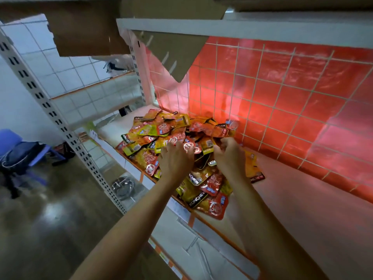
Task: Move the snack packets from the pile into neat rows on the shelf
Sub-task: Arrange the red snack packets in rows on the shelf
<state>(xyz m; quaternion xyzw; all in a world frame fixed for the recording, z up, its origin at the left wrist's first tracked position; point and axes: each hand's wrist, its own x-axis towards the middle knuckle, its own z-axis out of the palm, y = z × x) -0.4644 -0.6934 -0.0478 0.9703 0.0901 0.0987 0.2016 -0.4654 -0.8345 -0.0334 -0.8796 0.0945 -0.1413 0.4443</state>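
Head view is showing the snack packets point(161, 134) lying heaped at twelve o'clock on the shelf point(302, 209) — no rows forming yet. Right hand point(230, 152) is pinching some; left hand point(175, 160) is curling its fingers into them — grip unclear.

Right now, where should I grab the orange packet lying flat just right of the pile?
Probably pinch the orange packet by its near black-banded end, coming from the right over the bare shelf. It lies flat, that end sticks out free, and the pile crowds its left side.

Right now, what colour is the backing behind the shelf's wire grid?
The backing is glossy red; head view shows it.
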